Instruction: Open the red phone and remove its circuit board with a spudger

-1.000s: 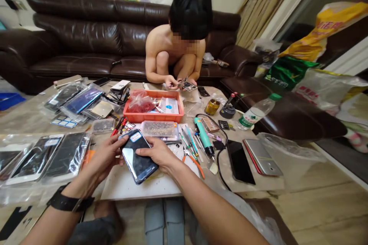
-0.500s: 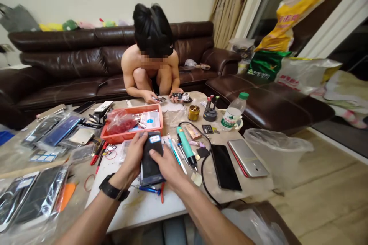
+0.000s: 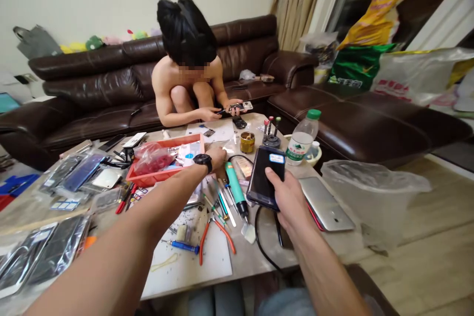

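My right hand (image 3: 287, 192) is closed around a black phone (image 3: 267, 177) with a small white-and-blue label, its thumb on the glass. The phone is held tilted above the table's right part. My left hand (image 3: 216, 157), wearing a black watch on the wrist, reaches far forward beside the orange tray (image 3: 163, 173). Its fingers point down near some clear plastic (image 3: 230, 145); they are partly hidden, so I cannot make out whether they grip anything. A teal electric screwdriver (image 3: 234, 182) with a black cable lies between the two arms.
Orange-handled pliers (image 3: 215, 237) and a blue screwdriver (image 3: 185, 247) lie on a white mat (image 3: 192, 271). A bottle (image 3: 301, 138), a gold tin (image 3: 247, 142) and a silver phone (image 3: 328, 205) stand or lie rightward. Bagged phone parts (image 3: 59, 247) cover the left. Opposite, a person (image 3: 185, 74) handles phone parts.
My left hand has let go of the phone and moved forward to the tray's right side. My right hand has carried the phone to the right. The person opposite has shifted their hands.
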`<state>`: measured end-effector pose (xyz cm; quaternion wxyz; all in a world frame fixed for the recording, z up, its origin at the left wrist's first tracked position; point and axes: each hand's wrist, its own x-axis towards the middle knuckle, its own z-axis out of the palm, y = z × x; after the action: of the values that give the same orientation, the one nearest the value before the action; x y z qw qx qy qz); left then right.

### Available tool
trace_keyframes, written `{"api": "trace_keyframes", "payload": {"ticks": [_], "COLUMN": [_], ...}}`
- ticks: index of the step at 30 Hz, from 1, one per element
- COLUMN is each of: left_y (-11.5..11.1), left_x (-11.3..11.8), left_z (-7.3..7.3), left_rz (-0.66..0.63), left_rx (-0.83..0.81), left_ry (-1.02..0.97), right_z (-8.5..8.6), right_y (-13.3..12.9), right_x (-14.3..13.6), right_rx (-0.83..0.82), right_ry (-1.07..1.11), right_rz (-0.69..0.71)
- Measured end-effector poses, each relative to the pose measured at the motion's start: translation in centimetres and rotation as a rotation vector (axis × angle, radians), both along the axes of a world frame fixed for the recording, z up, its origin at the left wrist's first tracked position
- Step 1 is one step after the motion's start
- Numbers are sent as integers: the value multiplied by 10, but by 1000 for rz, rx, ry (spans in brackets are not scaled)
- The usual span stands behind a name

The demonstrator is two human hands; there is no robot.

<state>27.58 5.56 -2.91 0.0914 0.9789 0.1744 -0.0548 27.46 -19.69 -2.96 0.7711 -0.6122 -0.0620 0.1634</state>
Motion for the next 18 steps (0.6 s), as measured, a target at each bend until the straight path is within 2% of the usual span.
{"api": "trace_keyframes", "payload": {"ticks": [4, 6, 8, 11, 14, 16, 18], "left_y": [-2, -2, -1, 6, 16, 23, 27], "left_x": [3, 6, 12, 17, 4, -22, -64], "left_z": [-3, 4, 17, 48, 90, 121, 148], "left_rz": [-27, -37, -42, -47, -68, -106, -173], "left_rx": [143, 194, 239, 314, 405, 468, 522], "left_ry": [72, 76, 57, -8, -88, -132, -153], "right_z": [2, 3, 4, 5, 4, 4, 5], "right_y": [-2, -1, 0, 2, 6, 10, 15], "right_x": [-1, -1, -3, -4, -4, -5, -9], "right_rx": [-12, -16, -22, -26, -31, -34, -28], "right_ry": [-33, -52, -72, -99, -114, -118, -123], "right_rz": [6, 9, 11, 12, 7, 10, 27]}}
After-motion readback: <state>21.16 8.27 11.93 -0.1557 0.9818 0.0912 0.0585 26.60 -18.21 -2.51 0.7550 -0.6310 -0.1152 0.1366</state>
